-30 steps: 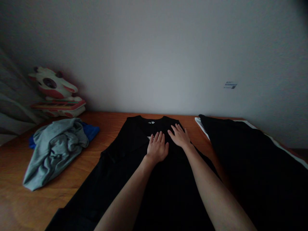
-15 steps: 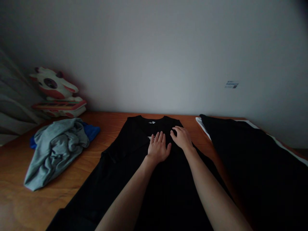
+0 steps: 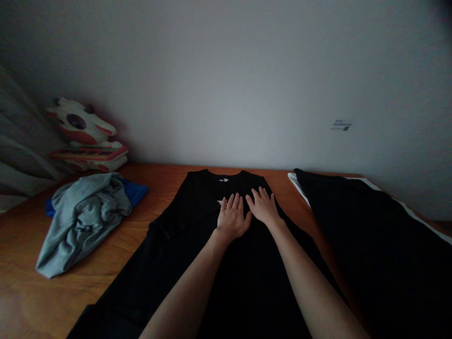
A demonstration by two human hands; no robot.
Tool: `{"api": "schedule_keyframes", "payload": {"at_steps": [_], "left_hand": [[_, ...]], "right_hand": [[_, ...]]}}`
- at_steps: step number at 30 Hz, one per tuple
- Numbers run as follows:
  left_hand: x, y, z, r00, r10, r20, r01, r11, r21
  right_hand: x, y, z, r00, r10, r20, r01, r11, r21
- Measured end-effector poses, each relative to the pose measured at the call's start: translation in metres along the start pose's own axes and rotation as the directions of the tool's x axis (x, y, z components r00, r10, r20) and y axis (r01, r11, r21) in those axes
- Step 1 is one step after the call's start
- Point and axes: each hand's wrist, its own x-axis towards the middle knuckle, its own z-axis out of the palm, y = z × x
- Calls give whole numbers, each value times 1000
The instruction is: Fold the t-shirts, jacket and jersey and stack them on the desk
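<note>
A black shirt (image 3: 190, 235) lies spread out with its neckline toward the wall; a small white print shows inside the collar. My left hand (image 3: 233, 217) rests flat on the chest of the shirt, fingers extended, partly covering a white mark. Just to its right, my right hand (image 3: 263, 205) lies on the shirt below the shoulder, its fingers spread. Neither hand grips the cloth.
A crumpled grey garment (image 3: 84, 212) lies at left, over a blue cloth (image 3: 136, 190). Behind them stands a cow-shaped toy keyboard (image 3: 92, 153). Black clothing with white edging (image 3: 367, 226) lies at right on the brown wooden surface (image 3: 116, 256). A wall (image 3: 226, 84) closes the back.
My right hand has gone from curled fingers at the shirt's shoulder to lying flat with fingers spread. My left hand stays in place.
</note>
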Motion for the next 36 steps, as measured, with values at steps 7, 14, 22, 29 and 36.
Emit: {"api": "schedule_keyframes", "payload": {"at_steps": [7,14,22,29,36], "left_hand": [[0,1,-1,1000,16,16,-15,999,-30],[15,-35,-30,965,-127,-230,77,973,-216],[6,-83,-32,909,-386,-156,391,920,4],[1,-81,-13,916,-391,-87,400,903,154],[3,-82,-12,909,-403,-101,414,899,141]], "right_hand": [[-3,3,4,1000,1,-1,-1,999,-36],[-3,2,4,1000,-5,-4,5,1000,-26],[-8,-8,-7,998,32,45,-31,999,-17],[-16,-29,-6,993,-83,80,80,996,42],[-18,-29,1,996,-76,53,74,997,37]]}}
